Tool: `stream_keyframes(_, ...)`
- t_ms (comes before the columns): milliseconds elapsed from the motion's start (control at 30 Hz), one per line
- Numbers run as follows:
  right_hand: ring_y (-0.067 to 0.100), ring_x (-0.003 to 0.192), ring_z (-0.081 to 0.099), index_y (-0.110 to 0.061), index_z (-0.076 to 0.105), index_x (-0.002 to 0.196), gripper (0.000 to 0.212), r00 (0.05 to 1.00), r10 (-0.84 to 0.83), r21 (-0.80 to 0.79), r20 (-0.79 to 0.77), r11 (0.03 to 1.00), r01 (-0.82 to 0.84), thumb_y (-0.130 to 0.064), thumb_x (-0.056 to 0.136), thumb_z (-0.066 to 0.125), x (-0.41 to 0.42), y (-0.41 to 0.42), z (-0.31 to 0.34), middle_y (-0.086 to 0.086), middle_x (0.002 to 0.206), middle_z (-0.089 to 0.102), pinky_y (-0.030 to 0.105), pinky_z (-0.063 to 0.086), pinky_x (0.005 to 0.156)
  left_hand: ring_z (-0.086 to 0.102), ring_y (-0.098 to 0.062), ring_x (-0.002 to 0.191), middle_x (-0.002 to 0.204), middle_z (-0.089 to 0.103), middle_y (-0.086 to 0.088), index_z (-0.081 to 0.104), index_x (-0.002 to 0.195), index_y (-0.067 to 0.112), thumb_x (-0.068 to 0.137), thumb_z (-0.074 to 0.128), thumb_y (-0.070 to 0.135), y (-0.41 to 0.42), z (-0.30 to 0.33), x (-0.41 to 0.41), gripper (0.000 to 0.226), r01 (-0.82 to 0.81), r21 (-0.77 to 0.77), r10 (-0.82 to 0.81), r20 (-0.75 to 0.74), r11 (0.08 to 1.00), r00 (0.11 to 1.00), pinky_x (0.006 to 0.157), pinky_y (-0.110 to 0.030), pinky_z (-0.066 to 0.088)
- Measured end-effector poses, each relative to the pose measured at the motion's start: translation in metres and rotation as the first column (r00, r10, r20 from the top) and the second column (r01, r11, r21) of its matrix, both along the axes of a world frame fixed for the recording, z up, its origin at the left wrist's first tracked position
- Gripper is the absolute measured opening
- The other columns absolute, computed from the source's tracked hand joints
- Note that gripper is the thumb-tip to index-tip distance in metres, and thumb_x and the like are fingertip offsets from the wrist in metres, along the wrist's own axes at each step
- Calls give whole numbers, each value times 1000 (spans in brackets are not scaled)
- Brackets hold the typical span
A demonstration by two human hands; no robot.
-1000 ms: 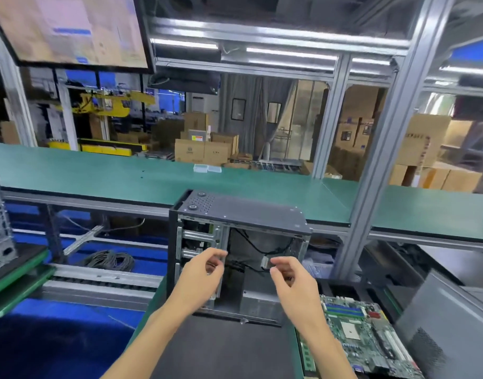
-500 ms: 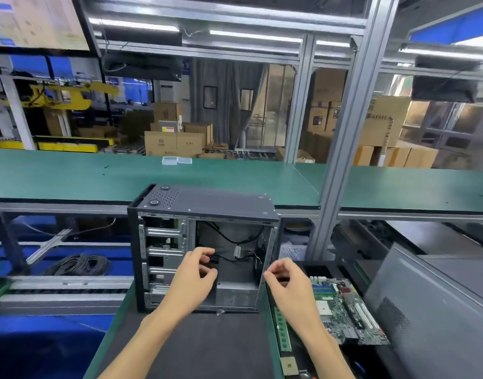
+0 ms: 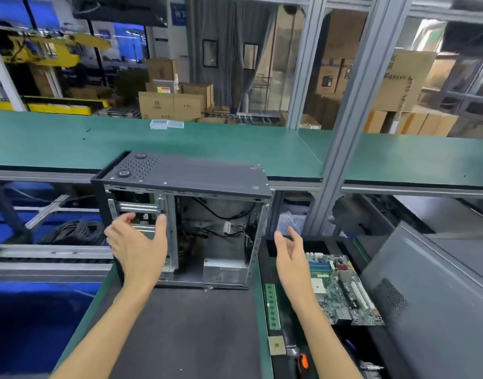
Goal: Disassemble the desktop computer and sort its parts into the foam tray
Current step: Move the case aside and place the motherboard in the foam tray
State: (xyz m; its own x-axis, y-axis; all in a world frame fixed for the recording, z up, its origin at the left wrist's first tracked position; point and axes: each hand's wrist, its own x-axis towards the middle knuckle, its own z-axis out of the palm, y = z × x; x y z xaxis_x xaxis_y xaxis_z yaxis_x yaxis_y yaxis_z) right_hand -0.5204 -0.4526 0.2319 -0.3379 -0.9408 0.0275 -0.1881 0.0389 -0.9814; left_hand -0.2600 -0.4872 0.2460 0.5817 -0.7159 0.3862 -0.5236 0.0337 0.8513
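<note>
The black desktop case (image 3: 191,170) stands open toward me on a dark mat, with black cables and a silver power supply (image 3: 225,270) inside. My left hand (image 3: 137,244) is spread open in front of its metal drive cage (image 3: 141,207), holding nothing. My right hand (image 3: 291,253) is open just right of the case, over the black foam tray (image 3: 267,253). In the tray lie a green motherboard (image 3: 341,285), a memory stick (image 3: 272,306) and a square processor chip (image 3: 276,345).
A grey side panel (image 3: 431,299) leans at the right. A green bench (image 3: 234,146) with small clear boxes (image 3: 166,123) runs behind the case, crossed by a metal post (image 3: 344,119). A conveyor rail (image 3: 48,255) and coiled cables (image 3: 76,231) lie to the left. An orange-handled tool (image 3: 303,361) rests low in the tray.
Both hands have drawn out of the case and spread apart, the left toward the drive cage, the right past the case's right edge. The view has tilted down and shifted.
</note>
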Motion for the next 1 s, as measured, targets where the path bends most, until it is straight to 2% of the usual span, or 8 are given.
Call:
stream_keyframes(100, 4, 122, 42, -38, 29, 156, 64, 997, -27, -1, 75, 1000, 28, -64, 99, 41, 5, -25, 7, -21, 132, 44, 36, 32, 112, 32, -32, 129, 141, 35, -18, 33, 139, 7, 90, 65, 50, -15, 6, 25, 72, -43, -19, 42, -32, 999, 999, 109, -48, 28)
stream_keyframes(200, 1, 125, 41, -36, 31, 156, 65, 986, -63, -62, 157, 995, 73, -64, 99, 43, 13, -48, 15, -26, 129, 43, 29, 30, 107, 26, -31, 141, 155, 25, -15, 21, 151, 15, 85, 57, 69, -35, 6, 48, 93, -11, 47, 19, -174, 999, 985, 115, -51, 25)
stream_keyframes(333, -1, 121, 45, -36, 37, 153, 64, 969, -83, -105, 234, 988, 110, -66, 96, 47, 31, -75, 23, -24, 129, 49, 26, 30, 100, 21, -26, 148, 163, 16, -4, 6, 155, 32, 74, 54, 84, -58, -2, 66, 108, 106, 90, -68, -344, 990, 936, 117, -49, 22)
stream_keyframes(400, -3, 119, 46, -36, 38, 151, 63, 959, -92, -112, 268, 986, 125, -66, 96, 48, 41, -86, 23, -33, 120, 48, 26, 31, 99, 28, -22, 145, 160, 24, 0, 9, 153, 36, 68, 57, 87, -64, -6, 73, 110, 156, 44, -127, -388, 987, 913, 117, -45, 26)
stream_keyframes(500, -24, 93, 49, -34, 42, 144, 54, 939, -139, -122, 313, 975, 185, -63, 98, 48, 52, -101, 19, -35, 107, 47, 18, 36, 86, 45, -19, 128, 142, 44, 1, 24, 147, 31, 68, 58, 86, -74, -6, 86, 102, 198, 36, -165, -419, 979, 893, 110, -43, 36)
stream_keyframes(600, -28, 66, 48, -32, 45, 126, 36, 920, -178, -125, 349, 964, 234, -57, 101, 48, 56, -113, 16, -27, 96, 49, 19, 35, 73, 51, -13, 93, 103, 50, 4, 41, 122, 23, 67, 53, 89, -78, -4, 91, 86, 190, 38, -157, -423, 981, 893, 85, -33, 42)
stream_keyframes(700, -30, 67, 45, -33, 44, 125, 32, 914, -195, -125, 357, 959, 253, -55, 101, 46, 54, -123, 13, -28, 99, 48, 20, 33, 73, 48, -11, 79, 88, 45, 6, 43, 109, 24, 72, 54, 85, -78, -6, 88, 72, 168, 0, -150, -447, 986, 882, 71, -28, 38)
stream_keyframes(1000, -19, 89, 39, -35, 41, 130, 37, 917, -194, -87, 347, 967, 238, -56, 100, 44, 46, -141, 15, -33, 105, 44, 26, 30, 85, 51, -7, 85, 94, 51, 8, 45, 111, 30, 85, 44, 76, -76, -16, 82, 53, 147, -28, -144, -441, 989, 886, 69, -26, 36)
